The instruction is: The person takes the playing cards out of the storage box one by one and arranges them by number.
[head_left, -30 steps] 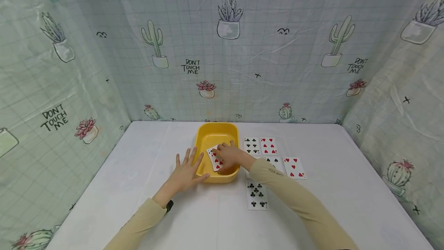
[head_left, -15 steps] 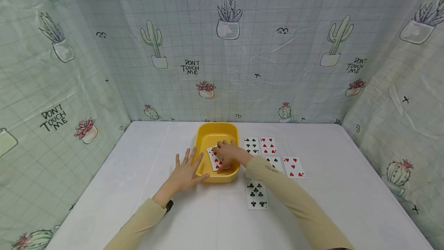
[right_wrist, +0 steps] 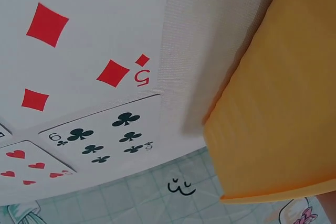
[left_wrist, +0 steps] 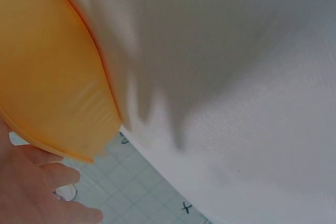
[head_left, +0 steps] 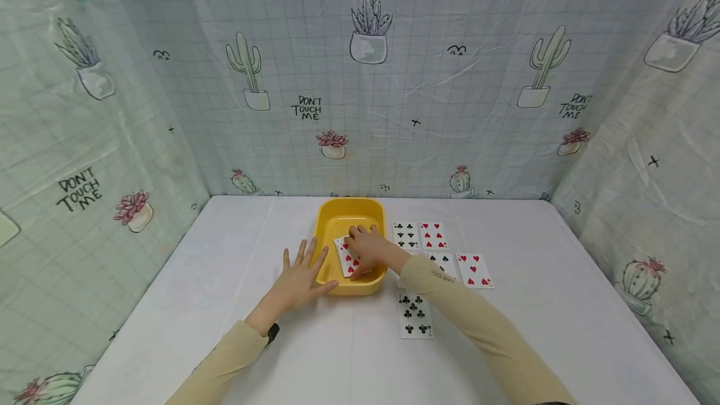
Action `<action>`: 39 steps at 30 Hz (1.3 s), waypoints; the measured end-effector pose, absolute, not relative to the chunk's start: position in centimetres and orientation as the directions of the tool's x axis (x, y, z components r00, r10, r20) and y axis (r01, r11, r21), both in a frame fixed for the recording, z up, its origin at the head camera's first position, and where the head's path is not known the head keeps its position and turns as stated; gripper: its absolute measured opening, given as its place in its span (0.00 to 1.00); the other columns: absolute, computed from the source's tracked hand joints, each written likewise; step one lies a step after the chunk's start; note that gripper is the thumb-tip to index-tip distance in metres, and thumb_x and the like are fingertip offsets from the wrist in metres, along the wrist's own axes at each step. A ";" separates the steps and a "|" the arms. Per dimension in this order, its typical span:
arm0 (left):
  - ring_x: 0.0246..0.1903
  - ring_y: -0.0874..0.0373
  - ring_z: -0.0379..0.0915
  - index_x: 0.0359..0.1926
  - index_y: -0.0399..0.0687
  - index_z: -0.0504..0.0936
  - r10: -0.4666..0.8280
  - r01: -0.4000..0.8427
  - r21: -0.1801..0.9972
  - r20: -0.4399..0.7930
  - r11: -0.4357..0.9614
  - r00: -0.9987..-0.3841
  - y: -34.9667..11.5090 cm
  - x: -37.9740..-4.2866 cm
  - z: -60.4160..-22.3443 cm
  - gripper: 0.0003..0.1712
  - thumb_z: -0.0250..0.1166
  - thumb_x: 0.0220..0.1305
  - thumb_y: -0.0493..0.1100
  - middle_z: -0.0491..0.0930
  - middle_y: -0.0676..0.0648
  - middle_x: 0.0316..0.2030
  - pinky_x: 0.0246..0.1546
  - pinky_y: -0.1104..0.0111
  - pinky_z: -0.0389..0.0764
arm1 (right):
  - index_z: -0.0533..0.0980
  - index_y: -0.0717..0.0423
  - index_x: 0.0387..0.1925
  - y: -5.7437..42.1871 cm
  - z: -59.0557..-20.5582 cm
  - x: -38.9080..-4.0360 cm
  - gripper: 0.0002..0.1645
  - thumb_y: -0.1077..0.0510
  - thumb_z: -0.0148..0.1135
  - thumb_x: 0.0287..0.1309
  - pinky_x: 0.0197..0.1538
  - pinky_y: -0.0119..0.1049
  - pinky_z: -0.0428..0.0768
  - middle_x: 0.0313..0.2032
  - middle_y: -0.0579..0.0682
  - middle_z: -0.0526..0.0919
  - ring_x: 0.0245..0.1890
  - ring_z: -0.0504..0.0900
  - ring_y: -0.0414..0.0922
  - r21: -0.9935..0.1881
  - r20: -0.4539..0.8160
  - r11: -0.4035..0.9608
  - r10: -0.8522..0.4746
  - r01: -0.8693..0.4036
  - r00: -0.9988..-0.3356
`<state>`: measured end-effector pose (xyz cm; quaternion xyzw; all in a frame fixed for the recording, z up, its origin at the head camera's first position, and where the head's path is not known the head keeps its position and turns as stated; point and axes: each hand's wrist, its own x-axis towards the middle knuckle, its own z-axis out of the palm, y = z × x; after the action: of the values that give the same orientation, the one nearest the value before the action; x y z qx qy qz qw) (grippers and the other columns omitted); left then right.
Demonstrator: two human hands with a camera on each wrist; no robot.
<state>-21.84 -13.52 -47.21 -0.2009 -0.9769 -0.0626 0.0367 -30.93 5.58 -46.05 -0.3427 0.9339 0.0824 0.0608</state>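
In the head view my right hand [head_left: 368, 254] reaches into a yellow tray [head_left: 349, 205]. Its bent fingers lie at the far edge of some playing cards [head_left: 345, 259] and its thumb at the near edge, gripping them; the top card has red hearts, partly covered by the hand. My left hand [head_left: 297, 280] is spread, fingers straight, against the tray's left rim, thumb along the front. The left wrist view has the left hand [left_wrist: 31, 187] at the tray's rim. From the right wrist, the tray's outer wall [right_wrist: 273, 119] hides most of the right hand.
Right of the tray, face-up cards lie in rows: a six of clubs [head_left: 406, 236], a six of hearts [head_left: 434, 236], a spades card [head_left: 442, 262], a five of hearts [head_left: 475, 270] and a seven of clubs [head_left: 415, 314]. The right wrist view includes a five of diamonds [right_wrist: 79, 51].
The right thumb and fingers have shifted slightly over the cards in the tray, and the cards there look more squared together. The left hand and the table cards have kept their places.
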 end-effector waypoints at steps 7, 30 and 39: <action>0.68 0.38 0.32 0.69 0.52 0.47 0.390 0.399 0.096 0.100 0.912 -0.915 -13.6 -22.0 -47.5 0.48 0.41 0.55 0.74 0.39 0.39 0.69 0.58 0.36 0.40 | 0.63 0.50 0.60 5.5 -45.9 -30.7 0.56 0.23 0.60 0.31 0.59 0.55 0.62 0.57 0.51 0.65 0.57 0.64 0.49 0.177 -0.141 0.732 -0.643 -0.658 -0.753; 0.68 0.38 0.32 0.69 0.51 0.48 0.388 0.397 0.112 0.092 0.911 -0.917 -13.5 -21.9 -47.2 0.48 0.42 0.55 0.74 0.39 0.39 0.69 0.58 0.35 0.39 | 0.60 0.54 0.62 7.3 -43.1 -29.2 0.57 0.26 0.60 0.35 0.60 0.57 0.60 0.54 0.53 0.66 0.57 0.62 0.51 0.096 0.004 0.729 -0.682 -0.678 -0.732; 0.68 0.37 0.32 0.68 0.50 0.50 0.390 0.400 0.129 0.093 0.907 -0.916 -13.5 -21.9 -47.1 0.48 0.44 0.55 0.73 0.40 0.38 0.69 0.58 0.35 0.38 | 0.61 0.55 0.62 8.6 -41.8 -28.4 0.56 0.28 0.62 0.36 0.56 0.55 0.61 0.53 0.53 0.67 0.55 0.62 0.51 0.109 0.057 0.721 -0.692 -0.685 -0.719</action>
<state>-21.86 -13.51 -47.07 -0.2024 -0.9760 -0.0729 0.0325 -28.43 8.64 -41.76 -0.3716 0.9263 0.0400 -0.0468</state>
